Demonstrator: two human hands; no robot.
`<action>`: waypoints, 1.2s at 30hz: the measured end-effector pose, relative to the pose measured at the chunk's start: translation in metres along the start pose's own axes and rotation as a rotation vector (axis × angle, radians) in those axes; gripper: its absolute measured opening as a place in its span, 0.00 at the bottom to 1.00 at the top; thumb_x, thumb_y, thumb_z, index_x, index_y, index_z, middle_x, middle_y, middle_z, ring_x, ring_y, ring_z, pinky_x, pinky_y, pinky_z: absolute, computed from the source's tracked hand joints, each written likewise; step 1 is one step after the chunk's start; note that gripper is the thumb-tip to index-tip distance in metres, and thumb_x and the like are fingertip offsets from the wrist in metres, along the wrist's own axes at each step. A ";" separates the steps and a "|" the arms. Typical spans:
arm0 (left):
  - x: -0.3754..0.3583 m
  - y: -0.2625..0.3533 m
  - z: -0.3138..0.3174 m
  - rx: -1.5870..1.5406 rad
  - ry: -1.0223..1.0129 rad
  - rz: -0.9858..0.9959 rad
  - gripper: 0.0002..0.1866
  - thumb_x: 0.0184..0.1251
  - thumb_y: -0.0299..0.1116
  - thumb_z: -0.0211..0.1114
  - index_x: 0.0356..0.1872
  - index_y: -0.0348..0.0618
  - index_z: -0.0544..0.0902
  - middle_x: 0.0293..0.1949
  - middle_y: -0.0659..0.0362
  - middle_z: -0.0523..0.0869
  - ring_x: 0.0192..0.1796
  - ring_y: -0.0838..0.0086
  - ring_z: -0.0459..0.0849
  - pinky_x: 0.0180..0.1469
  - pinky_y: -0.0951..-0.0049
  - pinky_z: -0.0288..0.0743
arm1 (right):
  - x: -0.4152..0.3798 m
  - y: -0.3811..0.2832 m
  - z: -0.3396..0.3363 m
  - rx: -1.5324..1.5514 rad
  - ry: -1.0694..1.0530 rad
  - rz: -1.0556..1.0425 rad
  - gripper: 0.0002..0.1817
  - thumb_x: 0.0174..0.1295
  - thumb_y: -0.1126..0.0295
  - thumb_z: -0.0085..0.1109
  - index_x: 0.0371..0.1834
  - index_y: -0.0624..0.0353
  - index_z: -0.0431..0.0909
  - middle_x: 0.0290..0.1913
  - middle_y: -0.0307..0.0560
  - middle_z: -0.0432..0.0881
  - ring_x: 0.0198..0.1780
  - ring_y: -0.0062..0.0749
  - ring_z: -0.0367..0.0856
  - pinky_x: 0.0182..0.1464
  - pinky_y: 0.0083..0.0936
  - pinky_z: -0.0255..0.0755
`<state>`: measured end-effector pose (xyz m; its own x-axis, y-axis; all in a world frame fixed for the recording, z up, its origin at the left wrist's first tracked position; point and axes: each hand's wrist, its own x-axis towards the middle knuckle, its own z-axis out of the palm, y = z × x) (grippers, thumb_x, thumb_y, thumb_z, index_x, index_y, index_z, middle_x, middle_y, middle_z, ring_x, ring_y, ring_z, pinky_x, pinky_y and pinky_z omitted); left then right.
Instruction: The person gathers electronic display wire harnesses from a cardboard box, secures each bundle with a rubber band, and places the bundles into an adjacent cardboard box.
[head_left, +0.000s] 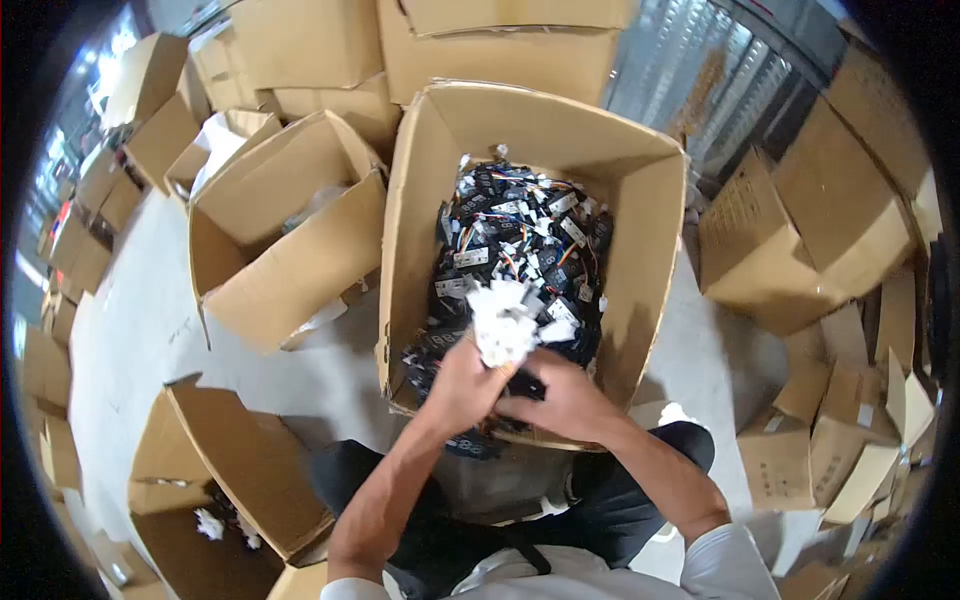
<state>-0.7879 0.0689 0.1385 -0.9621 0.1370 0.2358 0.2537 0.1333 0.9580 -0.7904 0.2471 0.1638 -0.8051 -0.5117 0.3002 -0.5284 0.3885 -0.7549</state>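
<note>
One white connector bunch [505,320], grasped by the left hand [463,388], juts toward the central carton's far wall [545,115]; the right hand [562,398] blurs, its hold unclear.

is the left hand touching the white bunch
Touching: the head view shows the white bunch jutting from the left hand, its base against the fingers.

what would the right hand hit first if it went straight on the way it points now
Most likely the left hand: the right hand points toward it, leftward in the picture. Blur hides whether they already touch.
</note>
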 end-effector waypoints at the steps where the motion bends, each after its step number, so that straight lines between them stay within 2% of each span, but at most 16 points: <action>1: -0.001 0.009 0.009 -0.022 -0.069 0.029 0.15 0.72 0.29 0.64 0.57 0.38 0.81 0.55 0.57 0.85 0.56 0.70 0.81 0.61 0.68 0.72 | 0.000 0.000 0.006 0.004 -0.022 -0.042 0.23 0.53 0.68 0.73 0.51 0.67 0.81 0.51 0.63 0.83 0.53 0.55 0.83 0.53 0.40 0.77; 5: -0.005 0.003 0.017 0.005 -0.169 0.018 0.23 0.72 0.28 0.63 0.66 0.36 0.72 0.60 0.49 0.80 0.61 0.63 0.78 0.66 0.66 0.69 | -0.013 0.028 0.021 0.171 0.067 0.155 0.18 0.52 0.71 0.70 0.46 0.65 0.83 0.41 0.59 0.87 0.42 0.51 0.86 0.48 0.37 0.78; 7: -0.006 0.009 0.019 -0.064 -0.192 -0.026 0.27 0.71 0.28 0.62 0.69 0.35 0.68 0.63 0.46 0.78 0.63 0.59 0.77 0.67 0.65 0.68 | -0.014 0.032 0.014 0.334 0.051 0.336 0.14 0.56 0.72 0.69 0.45 0.63 0.85 0.42 0.57 0.88 0.42 0.33 0.87 0.48 0.30 0.78; 9: -0.008 0.019 0.023 0.496 -0.140 0.168 0.36 0.67 0.25 0.64 0.74 0.34 0.59 0.70 0.39 0.68 0.71 0.47 0.68 0.72 0.59 0.62 | -0.007 0.026 0.000 0.258 0.125 0.360 0.13 0.58 0.71 0.68 0.45 0.64 0.86 0.43 0.55 0.89 0.42 0.29 0.87 0.48 0.29 0.78; 11: -0.011 0.021 0.027 0.491 -0.149 0.201 0.37 0.64 0.26 0.68 0.73 0.33 0.63 0.70 0.38 0.68 0.70 0.45 0.70 0.70 0.55 0.67 | -0.004 0.034 -0.013 0.258 0.088 0.471 0.15 0.60 0.66 0.69 0.45 0.64 0.86 0.41 0.51 0.90 0.42 0.25 0.86 0.48 0.28 0.78; 13: -0.014 0.017 0.020 0.592 -0.180 0.461 0.34 0.61 0.26 0.70 0.69 0.32 0.69 0.67 0.39 0.74 0.65 0.44 0.76 0.66 0.56 0.72 | -0.001 0.040 -0.024 0.301 0.056 0.573 0.16 0.60 0.63 0.70 0.46 0.64 0.87 0.39 0.49 0.90 0.39 0.24 0.86 0.46 0.28 0.78; 15: -0.014 0.015 0.018 0.608 -0.124 0.460 0.33 0.59 0.28 0.73 0.66 0.32 0.72 0.62 0.40 0.78 0.60 0.46 0.81 0.62 0.59 0.76 | 0.001 0.032 -0.030 0.326 0.042 0.659 0.16 0.60 0.62 0.70 0.46 0.62 0.87 0.37 0.48 0.91 0.37 0.25 0.87 0.45 0.28 0.78; 17: -0.012 0.023 0.018 0.362 0.007 0.026 0.33 0.59 0.29 0.74 0.66 0.33 0.72 0.61 0.42 0.80 0.61 0.51 0.82 0.62 0.62 0.75 | -0.007 0.033 -0.017 0.213 0.104 0.452 0.16 0.60 0.61 0.70 0.46 0.59 0.88 0.40 0.49 0.91 0.40 0.27 0.87 0.48 0.28 0.78; 19: -0.004 0.019 0.021 0.224 -0.065 -0.049 0.28 0.62 0.30 0.71 0.63 0.35 0.75 0.58 0.44 0.83 0.57 0.55 0.84 0.60 0.65 0.75 | -0.016 0.037 0.004 0.099 0.115 0.271 0.19 0.55 0.66 0.69 0.50 0.57 0.86 0.51 0.53 0.87 0.50 0.43 0.86 0.55 0.34 0.77; 22: -0.005 -0.004 0.020 0.141 -0.185 0.007 0.17 0.71 0.29 0.63 0.58 0.33 0.79 0.54 0.49 0.85 0.55 0.62 0.84 0.59 0.67 0.75 | -0.016 0.017 0.006 -0.016 0.058 0.236 0.19 0.55 0.63 0.68 0.48 0.59 0.85 0.48 0.55 0.86 0.49 0.54 0.84 0.51 0.40 0.78; 25: 0.004 -0.030 0.018 -0.242 -0.029 -0.067 0.17 0.75 0.31 0.62 0.59 0.34 0.79 0.52 0.54 0.86 0.54 0.68 0.84 0.60 0.68 0.74 | -0.002 0.014 -0.022 0.112 -0.124 0.219 0.18 0.58 0.61 0.70 0.48 0.61 0.85 0.42 0.56 0.87 0.42 0.51 0.86 0.46 0.36 0.79; 26: 0.006 -0.020 0.015 -0.360 -0.001 -0.138 0.17 0.76 0.34 0.61 0.58 0.36 0.77 0.48 0.56 0.86 0.51 0.71 0.83 0.56 0.69 0.75 | -0.003 0.011 -0.033 0.135 -0.130 0.264 0.17 0.61 0.62 0.70 0.47 0.62 0.85 0.36 0.54 0.87 0.36 0.39 0.87 0.41 0.29 0.78; 27: 0.008 -0.011 0.012 -0.478 0.023 -0.211 0.16 0.77 0.37 0.60 0.58 0.37 0.76 0.44 0.58 0.85 0.47 0.74 0.82 0.53 0.70 0.75 | -0.001 0.004 -0.042 0.262 -0.133 0.410 0.17 0.60 0.69 0.73 0.49 0.66 0.84 0.37 0.49 0.88 0.43 0.24 0.86 0.46 0.25 0.79; 29: 0.005 -0.020 0.008 -0.563 0.015 -0.316 0.15 0.77 0.36 0.60 0.56 0.37 0.76 0.40 0.60 0.84 0.43 0.75 0.81 0.50 0.71 0.75 | -0.007 0.015 -0.035 0.439 0.184 0.272 0.22 0.59 0.69 0.74 0.55 0.67 0.81 0.42 0.50 0.87 0.43 0.28 0.85 0.49 0.27 0.79; 32: 0.001 -0.018 0.011 -0.461 -0.021 -0.254 0.16 0.76 0.35 0.61 0.58 0.38 0.75 0.43 0.61 0.83 0.43 0.76 0.80 0.49 0.71 0.75 | -0.004 0.011 -0.040 0.244 0.239 0.092 0.32 0.54 0.70 0.78 0.62 0.66 0.76 0.55 0.52 0.82 0.49 0.32 0.83 0.53 0.31 0.79; 36: -0.006 -0.027 0.018 -0.380 -0.111 -0.206 0.28 0.70 0.28 0.68 0.68 0.39 0.70 0.61 0.59 0.80 0.62 0.73 0.78 0.63 0.70 0.72 | -0.003 0.007 -0.039 0.030 0.263 -0.052 0.33 0.50 0.71 0.80 0.61 0.64 0.77 0.62 0.53 0.76 0.56 0.37 0.80 0.57 0.31 0.78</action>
<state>-0.7872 0.0821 0.1081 -0.9669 0.2526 0.0351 -0.0163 -0.1986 0.9799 -0.8022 0.2812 0.1798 -0.8215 -0.3117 0.4774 -0.5658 0.3418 -0.7504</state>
